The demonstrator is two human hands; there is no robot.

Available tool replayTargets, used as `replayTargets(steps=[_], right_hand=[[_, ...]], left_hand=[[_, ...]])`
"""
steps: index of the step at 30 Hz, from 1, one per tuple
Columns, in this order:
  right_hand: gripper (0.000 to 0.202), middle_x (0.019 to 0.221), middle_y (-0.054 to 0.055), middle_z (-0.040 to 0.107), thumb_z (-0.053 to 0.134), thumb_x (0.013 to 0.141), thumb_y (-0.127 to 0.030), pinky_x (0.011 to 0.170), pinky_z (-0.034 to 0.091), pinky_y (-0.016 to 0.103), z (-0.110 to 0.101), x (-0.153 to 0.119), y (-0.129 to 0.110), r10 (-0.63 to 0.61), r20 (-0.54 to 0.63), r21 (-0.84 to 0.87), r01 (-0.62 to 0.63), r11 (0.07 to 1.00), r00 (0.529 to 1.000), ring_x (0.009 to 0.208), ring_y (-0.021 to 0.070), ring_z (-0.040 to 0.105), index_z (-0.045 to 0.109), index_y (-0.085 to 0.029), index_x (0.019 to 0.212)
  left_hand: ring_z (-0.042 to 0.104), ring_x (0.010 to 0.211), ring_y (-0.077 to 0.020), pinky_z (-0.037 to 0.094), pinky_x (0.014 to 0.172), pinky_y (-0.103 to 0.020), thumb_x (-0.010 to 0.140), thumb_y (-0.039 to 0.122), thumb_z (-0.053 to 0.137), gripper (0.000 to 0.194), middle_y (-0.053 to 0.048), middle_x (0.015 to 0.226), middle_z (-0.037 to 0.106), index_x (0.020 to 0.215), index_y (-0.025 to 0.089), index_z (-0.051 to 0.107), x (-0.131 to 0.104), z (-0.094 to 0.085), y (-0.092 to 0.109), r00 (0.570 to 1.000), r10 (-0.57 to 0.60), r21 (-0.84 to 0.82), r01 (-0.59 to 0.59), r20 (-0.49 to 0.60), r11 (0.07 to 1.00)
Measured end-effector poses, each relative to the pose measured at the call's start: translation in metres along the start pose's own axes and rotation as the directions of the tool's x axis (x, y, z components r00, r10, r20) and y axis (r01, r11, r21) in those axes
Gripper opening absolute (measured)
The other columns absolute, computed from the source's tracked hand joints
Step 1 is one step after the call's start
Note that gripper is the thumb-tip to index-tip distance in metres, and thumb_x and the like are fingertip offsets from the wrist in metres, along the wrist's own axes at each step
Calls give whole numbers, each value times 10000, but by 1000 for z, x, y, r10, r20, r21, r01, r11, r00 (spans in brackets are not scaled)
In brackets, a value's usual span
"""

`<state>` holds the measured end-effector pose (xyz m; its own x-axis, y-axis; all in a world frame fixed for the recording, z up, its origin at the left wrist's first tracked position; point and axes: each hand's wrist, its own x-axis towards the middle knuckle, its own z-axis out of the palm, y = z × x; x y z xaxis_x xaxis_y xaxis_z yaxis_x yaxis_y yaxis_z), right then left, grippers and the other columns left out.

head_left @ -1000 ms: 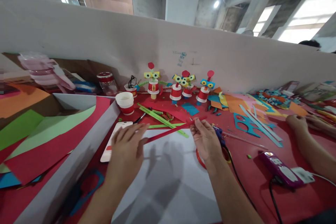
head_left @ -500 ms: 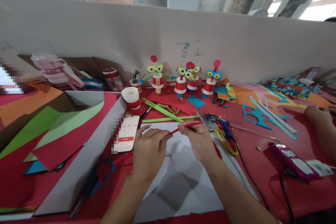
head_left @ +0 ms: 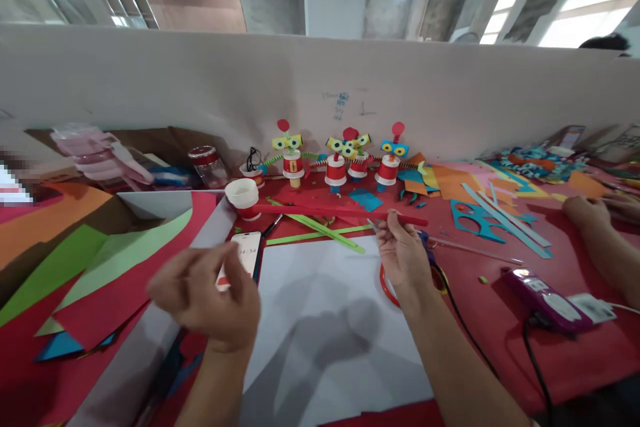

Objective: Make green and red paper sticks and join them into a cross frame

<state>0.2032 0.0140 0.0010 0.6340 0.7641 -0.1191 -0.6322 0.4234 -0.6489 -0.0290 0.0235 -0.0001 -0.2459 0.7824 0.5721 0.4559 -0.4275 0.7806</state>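
Note:
Pinched in the fingers of my right hand (head_left: 404, 257) is a long red paper strip (head_left: 330, 212), which stretches left toward the stacked paper cups (head_left: 243, 198). My left hand (head_left: 210, 297) is raised away from the strip, over the phone (head_left: 246, 255), with its fingers curled; motion blur hides whether anything is between them. A white sheet (head_left: 320, 320) lies under both hands. Green paper strips (head_left: 325, 233) cross behind it. Red-handled scissors (head_left: 387, 287) are partly hidden by my right hand.
Several cup figures (head_left: 336, 171) stand along the back wall. At the left is a box (head_left: 207, 230) of coloured paper. A purple power socket (head_left: 545, 300) with cables, blue cut-out paper (head_left: 477, 220) and pale strips (head_left: 507, 220) lie right. Another person's hand (head_left: 587, 217) rests at far right.
My left hand has left the strip and moved left, closer to the camera. My right hand has moved slightly right, and the red strip now shows at length. The view has shifted slightly.

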Motion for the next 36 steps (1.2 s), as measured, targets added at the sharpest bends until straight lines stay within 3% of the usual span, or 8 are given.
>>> replayTargets(steps=[3,6,9,12,21,25,30,36], right_hand=[[308,621,-64,686,924,432,-227,482,472,183,3,-11,14,136,48,4,-137,991,990,566,81,608,661,-232,590],[281,609,-50,683,920,455,-260,510,488,197,4,-29,31,279,138,-77,-270,960,950,567,90,612,696,-226,621],[286,618,-35,691,921,445,-279,551,490,210,4,-45,44,389,203,-164,-360,918,899,587,98,621,714,-211,632],[276,642,-22,702,910,470,-305,585,490,229,4,-48,47,394,239,-223,-344,912,887,610,109,629,727,-207,652],[292,607,-58,642,898,491,-308,497,415,203,0,-8,12,37,44,-97,-32,995,998,546,75,546,655,-221,628],[359,541,-17,610,782,657,-506,463,380,217,-1,-29,26,197,148,-314,-143,939,969,494,84,503,632,-188,583],[262,695,-43,652,852,605,-368,505,398,203,3,-56,46,424,327,-378,-295,878,845,571,79,546,687,-218,743],[287,544,-38,616,924,431,-272,458,384,200,4,-42,43,388,140,-261,-344,902,911,501,65,473,693,-190,579]], left_hand=[[619,846,-225,479,769,-354,788,328,643,146,-64,885,700,849,209,701,-21,22,18,950,-40,-131,85,311,988],[628,747,-176,481,695,-304,689,320,721,233,-34,842,716,885,195,712,-34,45,24,829,-263,-321,455,494,831],[633,762,-162,481,746,-301,663,328,743,223,-29,770,720,826,177,723,-36,52,16,787,-406,-498,612,465,615],[612,681,-148,476,702,-298,609,319,783,203,-21,665,697,729,167,725,-29,49,7,762,-480,-529,647,434,550],[607,605,-118,464,623,-266,593,321,773,177,8,649,681,694,191,707,-2,38,-8,864,-457,-623,478,210,618],[636,738,-153,475,704,-286,665,337,738,163,-20,738,710,743,194,730,-10,41,-5,880,-400,-576,472,256,668],[606,728,-143,481,744,-293,648,286,754,132,-7,730,700,737,190,735,-23,47,4,815,-379,-541,576,438,613],[547,598,-93,446,644,-239,557,270,833,181,8,585,646,617,158,704,-20,50,5,703,-512,-580,705,494,408]])
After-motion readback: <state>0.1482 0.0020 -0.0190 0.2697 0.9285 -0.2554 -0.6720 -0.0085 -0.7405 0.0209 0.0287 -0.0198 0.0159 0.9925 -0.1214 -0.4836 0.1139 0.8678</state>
